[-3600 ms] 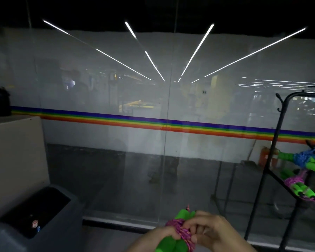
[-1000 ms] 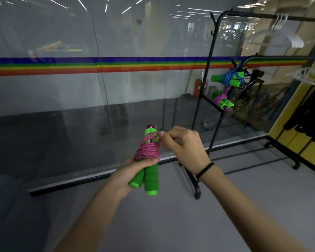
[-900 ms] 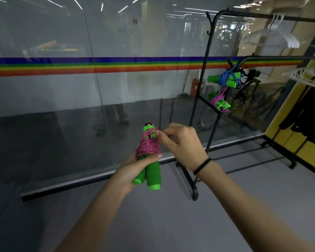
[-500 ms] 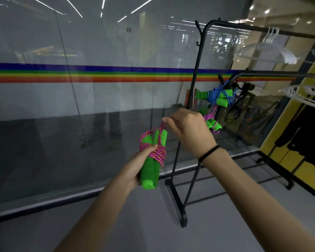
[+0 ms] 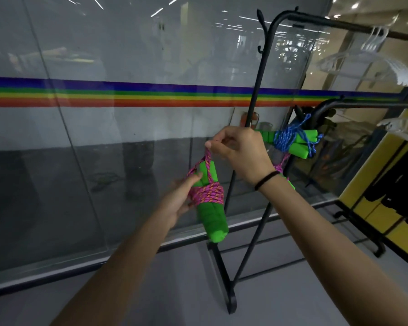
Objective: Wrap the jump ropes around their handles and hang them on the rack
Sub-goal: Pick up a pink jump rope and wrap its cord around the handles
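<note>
Holding the pink jump rope [image 5: 207, 196] at the centre of our view, we are gripping its paired green handles [image 5: 212, 217] in the left hand [image 5: 181, 198], closed around the wound cord. The right hand [image 5: 240, 154] is pinching the loop above them at twelve o'clock. At three o'clock, the black rack [image 5: 257, 95] is carrying a blue jump rope [image 5: 290, 138], already wrapped, just beside our right hand.
</note>
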Available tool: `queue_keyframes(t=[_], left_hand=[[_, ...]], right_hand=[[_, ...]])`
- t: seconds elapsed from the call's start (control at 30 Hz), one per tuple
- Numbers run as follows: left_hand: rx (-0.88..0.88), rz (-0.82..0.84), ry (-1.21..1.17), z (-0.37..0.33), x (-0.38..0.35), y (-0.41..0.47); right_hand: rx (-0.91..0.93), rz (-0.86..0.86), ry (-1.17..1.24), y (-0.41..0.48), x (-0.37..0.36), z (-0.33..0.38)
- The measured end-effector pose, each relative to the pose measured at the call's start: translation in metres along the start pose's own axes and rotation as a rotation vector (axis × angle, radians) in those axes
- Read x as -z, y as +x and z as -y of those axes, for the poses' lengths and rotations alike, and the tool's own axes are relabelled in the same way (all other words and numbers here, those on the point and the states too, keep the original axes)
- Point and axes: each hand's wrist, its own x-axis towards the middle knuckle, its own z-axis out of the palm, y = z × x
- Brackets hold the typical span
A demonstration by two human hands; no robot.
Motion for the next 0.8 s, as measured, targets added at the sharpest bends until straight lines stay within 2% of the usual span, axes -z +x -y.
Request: queue_keyframes(t=[0.07, 0.13, 0.2, 0.33, 0.5, 0.8], left_hand=[[-0.195, -0.053, 0.049, -0.02, 0.005, 0.025], [-0.402, 0.041, 0.081, -0.044, 0.006, 0.049], [-0.498, 0.153, 0.133, -0.067, 0.003, 0.077], [-0.532, 0.203, 0.171, -0.119, 0.0, 0.145], [-0.61, 0.319, 0.222, -0.184, -0.013, 0.224], [-0.604, 0.52, 0.178, -0.24, -0.076, 0.329]], right_hand=[[0.002, -0.004, -0.035, 0.023, -0.012, -0.012], [0.013, -0.007, -0.091, 0.047, -0.026, -0.024], [0.009, -0.031, -0.111, 0.074, -0.037, -0.035], [-0.055, -0.076, -0.1, 0.141, -0.051, -0.049], [-0.233, -0.187, 0.086, 0.216, -0.059, -0.075], [-0.459, -0.347, 0.201, 0.29, -0.024, -0.133]])
